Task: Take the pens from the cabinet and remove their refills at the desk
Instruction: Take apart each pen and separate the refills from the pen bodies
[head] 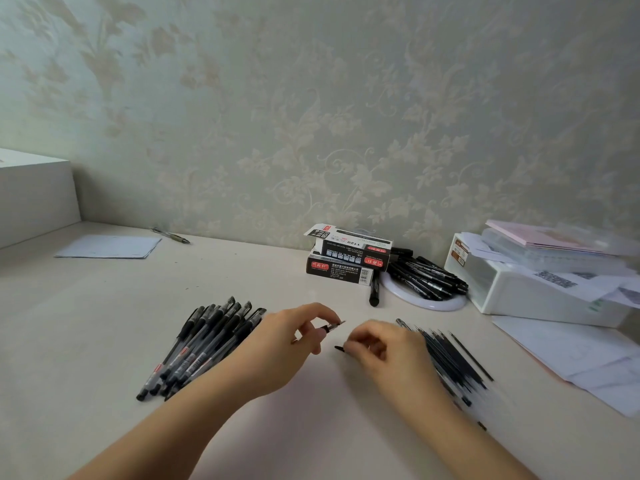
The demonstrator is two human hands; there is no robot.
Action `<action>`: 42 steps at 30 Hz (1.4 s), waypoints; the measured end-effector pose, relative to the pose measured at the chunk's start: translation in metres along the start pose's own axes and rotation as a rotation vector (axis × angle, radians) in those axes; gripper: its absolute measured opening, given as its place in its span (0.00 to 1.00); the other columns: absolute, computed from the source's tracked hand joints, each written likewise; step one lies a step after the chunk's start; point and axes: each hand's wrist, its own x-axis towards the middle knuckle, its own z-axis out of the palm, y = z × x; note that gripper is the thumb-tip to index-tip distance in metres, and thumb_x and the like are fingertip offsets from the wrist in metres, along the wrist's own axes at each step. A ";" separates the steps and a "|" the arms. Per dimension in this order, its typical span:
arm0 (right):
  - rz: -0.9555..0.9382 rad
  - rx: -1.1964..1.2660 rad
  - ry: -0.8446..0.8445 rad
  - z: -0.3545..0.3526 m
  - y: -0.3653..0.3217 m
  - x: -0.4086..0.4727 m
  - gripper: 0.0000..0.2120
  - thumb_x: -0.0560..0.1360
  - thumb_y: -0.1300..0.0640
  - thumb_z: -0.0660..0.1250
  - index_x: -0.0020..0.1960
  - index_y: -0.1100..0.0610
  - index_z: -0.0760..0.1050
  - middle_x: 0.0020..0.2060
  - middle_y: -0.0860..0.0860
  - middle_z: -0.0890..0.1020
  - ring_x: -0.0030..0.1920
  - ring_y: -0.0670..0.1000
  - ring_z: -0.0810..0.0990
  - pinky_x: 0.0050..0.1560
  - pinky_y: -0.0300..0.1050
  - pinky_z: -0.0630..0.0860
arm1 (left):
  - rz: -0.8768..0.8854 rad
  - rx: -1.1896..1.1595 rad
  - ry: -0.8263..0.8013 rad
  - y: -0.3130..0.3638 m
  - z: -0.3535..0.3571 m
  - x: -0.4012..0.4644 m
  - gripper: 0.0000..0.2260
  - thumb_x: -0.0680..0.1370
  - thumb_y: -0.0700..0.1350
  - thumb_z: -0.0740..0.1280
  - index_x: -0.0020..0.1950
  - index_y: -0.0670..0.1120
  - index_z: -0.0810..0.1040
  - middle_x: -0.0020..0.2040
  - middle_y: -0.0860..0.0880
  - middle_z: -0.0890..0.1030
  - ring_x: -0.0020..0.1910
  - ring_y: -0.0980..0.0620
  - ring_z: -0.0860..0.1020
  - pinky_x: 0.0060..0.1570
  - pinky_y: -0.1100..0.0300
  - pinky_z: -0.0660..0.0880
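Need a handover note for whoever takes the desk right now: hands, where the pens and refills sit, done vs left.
Left hand: fingers pinch a pen tip piece, held just above the desk.
Right hand: fingers curled on a small dark part; what it is cannot be told through the blur.
Capped pens pile lies left of the hands, seemingly still to be done.
Refill pile lies right of the right hand, blurred.
More black pens sit on a white ring beside two stacked pen boxes.
Left to do: finish this pen, then work through the left pile.
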 end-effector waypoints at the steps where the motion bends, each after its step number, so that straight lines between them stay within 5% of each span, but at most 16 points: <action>1: 0.062 0.139 0.058 -0.002 0.000 0.002 0.04 0.73 0.58 0.74 0.40 0.51 0.82 0.33 0.44 0.83 0.33 0.40 0.78 0.38 0.29 0.72 | -0.001 0.015 -0.008 -0.001 0.000 0.000 0.11 0.81 0.47 0.60 0.53 0.65 0.76 0.38 0.57 0.79 0.29 0.57 0.71 0.30 0.66 0.72; 6: 0.159 0.523 0.094 -0.008 -0.001 0.004 0.06 0.75 0.61 0.71 0.45 0.52 0.83 0.37 0.49 0.86 0.35 0.42 0.82 0.40 0.33 0.78 | 0.006 0.052 -0.059 -0.001 0.001 0.001 0.12 0.81 0.47 0.60 0.53 0.66 0.75 0.38 0.59 0.79 0.28 0.58 0.71 0.35 0.59 0.76; 27: 0.129 0.574 -0.048 -0.004 0.001 0.003 0.07 0.73 0.65 0.73 0.44 0.54 0.84 0.38 0.52 0.86 0.38 0.47 0.85 0.41 0.34 0.78 | 0.048 0.070 -0.068 0.000 0.000 0.000 0.11 0.80 0.47 0.61 0.52 0.65 0.76 0.39 0.60 0.79 0.29 0.61 0.71 0.30 0.71 0.68; 42: 0.109 0.500 -0.127 -0.002 0.001 -0.001 0.06 0.73 0.65 0.73 0.45 0.56 0.84 0.37 0.53 0.86 0.37 0.48 0.83 0.42 0.37 0.79 | 0.135 0.225 -0.034 0.008 -0.001 -0.004 0.03 0.79 0.49 0.64 0.51 0.58 0.75 0.43 0.61 0.79 0.35 0.60 0.74 0.37 0.65 0.69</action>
